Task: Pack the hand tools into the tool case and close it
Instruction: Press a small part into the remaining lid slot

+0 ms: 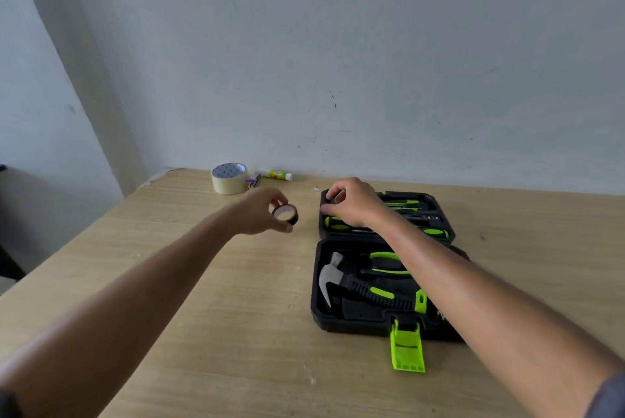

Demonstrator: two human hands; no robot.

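Packing looks nearly finished: the black moulded tool case (382, 282) lies open on the right of the wooden table (169, 282), its near half seating a steel claw hammer (341, 279) with a ribbed black-and-green grip and green-handled pliers (385, 263), its far half holding screwdrivers (406, 204). The left hand (260, 211) pinches a small dark tape roll (285, 214) just left of the case. The right hand (351, 202), fingers curled, rests at the far half's left corner (whether it grips anything I cannot tell). Left to do: seat the roll, fold the halves, snap the bright green latch (406, 346). Masking tape (229, 178) sits far left.
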